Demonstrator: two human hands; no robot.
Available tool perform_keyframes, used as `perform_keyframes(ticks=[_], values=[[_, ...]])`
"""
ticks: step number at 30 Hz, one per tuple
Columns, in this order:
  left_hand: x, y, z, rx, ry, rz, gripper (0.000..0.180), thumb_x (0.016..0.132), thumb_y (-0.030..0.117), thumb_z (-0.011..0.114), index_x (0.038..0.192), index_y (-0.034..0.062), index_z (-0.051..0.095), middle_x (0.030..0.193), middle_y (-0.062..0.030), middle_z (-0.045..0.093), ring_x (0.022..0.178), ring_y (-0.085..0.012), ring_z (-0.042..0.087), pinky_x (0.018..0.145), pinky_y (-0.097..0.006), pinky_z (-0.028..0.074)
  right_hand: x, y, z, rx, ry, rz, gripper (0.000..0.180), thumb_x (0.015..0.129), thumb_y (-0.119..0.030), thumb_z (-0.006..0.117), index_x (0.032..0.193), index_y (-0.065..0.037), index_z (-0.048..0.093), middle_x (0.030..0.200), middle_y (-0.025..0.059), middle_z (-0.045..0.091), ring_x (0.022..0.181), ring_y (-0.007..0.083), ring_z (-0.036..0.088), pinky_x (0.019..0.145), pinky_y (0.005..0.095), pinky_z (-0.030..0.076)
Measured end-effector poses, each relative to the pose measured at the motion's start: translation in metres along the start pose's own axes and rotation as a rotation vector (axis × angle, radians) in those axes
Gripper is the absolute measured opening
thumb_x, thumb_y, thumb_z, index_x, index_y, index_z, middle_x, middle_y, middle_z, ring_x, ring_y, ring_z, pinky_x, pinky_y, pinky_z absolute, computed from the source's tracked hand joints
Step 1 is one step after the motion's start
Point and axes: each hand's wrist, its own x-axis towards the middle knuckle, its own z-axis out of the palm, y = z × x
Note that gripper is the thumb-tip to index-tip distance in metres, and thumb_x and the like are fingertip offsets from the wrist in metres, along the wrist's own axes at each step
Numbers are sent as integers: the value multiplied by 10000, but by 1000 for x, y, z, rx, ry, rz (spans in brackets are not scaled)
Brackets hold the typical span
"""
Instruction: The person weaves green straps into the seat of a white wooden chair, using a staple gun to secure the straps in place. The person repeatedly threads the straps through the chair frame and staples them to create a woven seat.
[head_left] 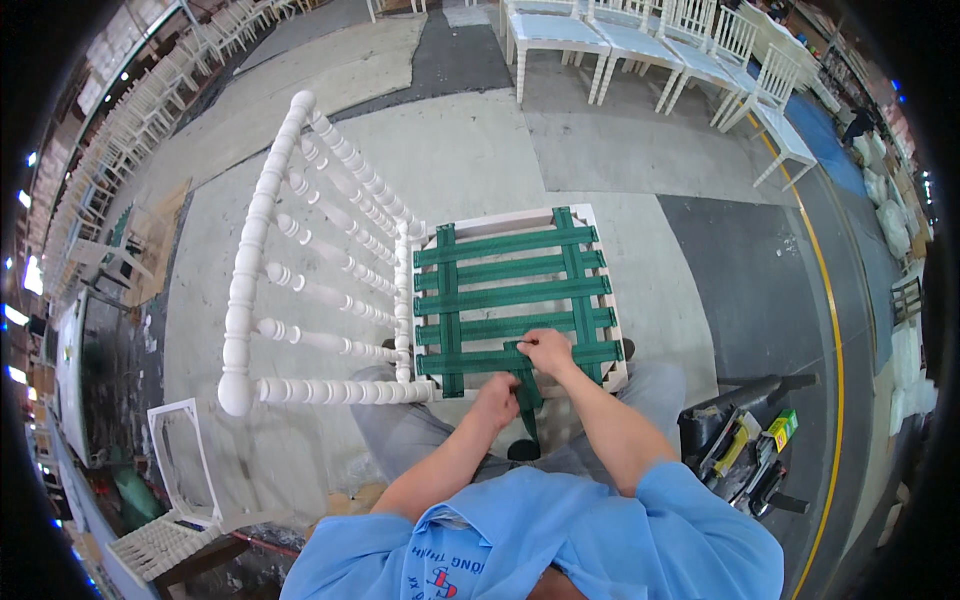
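A white wooden chair [243, 250] with a turned spindle back lies in front of me, its seat frame [588, 218] facing up between my knees. Several green webbing straps [510, 300] cross that frame lengthwise and crosswise. My right hand [548, 352] pinches a loose green webbing strap [528, 393] over the near edge of the seat. Just below and left, my left hand [495, 402] is closed on the same strap. The strap hangs toward my lap, where a dark roll [523, 450] shows. My fingertips partly cover the strap's upper end.
To my right, a black tray [710, 430] holds several tools and a yellow-green box [783, 428]. White chairs [560, 32] stand in a row at the far right, more along the far left. A white chair frame [185, 460] is at the near left. A yellow line [838, 380] runs along the floor.
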Motion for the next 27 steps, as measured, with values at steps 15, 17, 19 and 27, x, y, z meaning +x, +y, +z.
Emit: perform_keyframes(ticks=[15, 17, 19, 27], values=[[38, 91, 56, -358, 30, 153, 533, 1053, 232, 587, 1538, 111, 400, 1518, -276, 409, 1292, -454, 584, 1096, -575, 519, 80, -19, -39, 146, 241, -303, 141, 846, -65, 770, 985, -91, 763, 919, 107, 757, 837, 266, 740, 755, 372, 581], [51, 100, 60, -445, -79, 151, 518, 1033, 276, 613, 1507, 140, 456, 1576, -275, 304, 1464, -441, 392, 1196, -598, 406, 88, -16, -37, 75, 139, -193, 157, 849, -171, 753, 1002, -147, 779, 1032, 151, 731, 1010, 347, 709, 877, 474, 571], [63, 107, 66, -446, -27, 150, 475, 1025, 323, 615, 1454, 138, 523, 1571, -252, 306, 1425, -406, 421, 1197, -585, 405, 92, -13, -38, -120, 139, -256, 159, 856, -193, 751, 1008, -164, 786, 1099, 158, 687, 1044, 371, 688, 900, 475, 563], [90, 111, 72, -468, 78, 215, 308, 1016, 355, 586, 1201, 167, 743, 1046, -33, 581, 833, -180, 588, 844, -403, 542, 105, -34, -59, -84, 82, 5, 333, 972, -387, 701, 1082, -83, 780, 1235, 186, 653, 1143, 363, 661, 975, 462, 547]])
